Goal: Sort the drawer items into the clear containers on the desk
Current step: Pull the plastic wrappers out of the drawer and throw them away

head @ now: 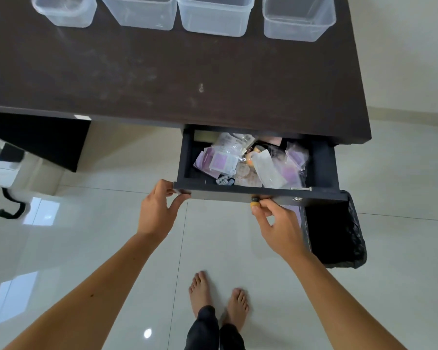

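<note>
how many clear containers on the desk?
4 clear plastic containers, in a row along the dark desk's far edge: far left, centre-left, centre-right, right. The frame crops their tops; more may sit beyond it.

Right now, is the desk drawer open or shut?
Open. The drawer is pulled out from under the desk, its plastic packets exposed, with the left hand at its corner and the right hand at its front.

Four containers (214, 17) line the desk's (162, 79) far edge; the open drawer (321, 170) below holds packets (223, 161).
</note>
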The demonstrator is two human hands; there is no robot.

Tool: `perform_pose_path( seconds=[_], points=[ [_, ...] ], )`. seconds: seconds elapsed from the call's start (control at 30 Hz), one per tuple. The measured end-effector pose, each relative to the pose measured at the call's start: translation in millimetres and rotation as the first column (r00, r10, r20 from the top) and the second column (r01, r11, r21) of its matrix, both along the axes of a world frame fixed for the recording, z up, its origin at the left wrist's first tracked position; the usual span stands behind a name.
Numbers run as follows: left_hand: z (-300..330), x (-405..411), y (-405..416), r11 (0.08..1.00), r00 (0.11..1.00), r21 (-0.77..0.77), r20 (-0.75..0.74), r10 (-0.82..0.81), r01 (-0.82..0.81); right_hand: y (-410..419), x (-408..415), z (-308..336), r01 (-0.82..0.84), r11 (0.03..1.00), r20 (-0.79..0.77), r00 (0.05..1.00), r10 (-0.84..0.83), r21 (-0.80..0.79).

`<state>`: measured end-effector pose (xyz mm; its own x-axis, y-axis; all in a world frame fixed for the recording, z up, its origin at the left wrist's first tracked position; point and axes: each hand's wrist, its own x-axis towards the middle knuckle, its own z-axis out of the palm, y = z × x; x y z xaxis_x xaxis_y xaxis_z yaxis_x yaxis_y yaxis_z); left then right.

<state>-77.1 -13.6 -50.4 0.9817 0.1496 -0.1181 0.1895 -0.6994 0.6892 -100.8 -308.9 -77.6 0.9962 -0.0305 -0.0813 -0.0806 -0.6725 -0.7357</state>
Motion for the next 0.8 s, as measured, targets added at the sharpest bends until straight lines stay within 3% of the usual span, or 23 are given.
perform_pose_path(
  seconds=[0.27, 0.8],
  points=[
    [3.6, -52.5, 1.8, 1.0, 0.998, 0.023, -0.064, -0.002, 0.003, -1.3, -54.9, 0.0, 0.004, 1.0, 0.002, 1.0, -0.004, 0.024],
    [-6.9, -80.2, -0.4, 0.999, 0.993, 0.008, -0.112, 0.033, -0.033, -1.1, -80.7, -3.2, 0.022, 0.999, -0.106, 0.994, -0.017, 0.04]
  ],
)
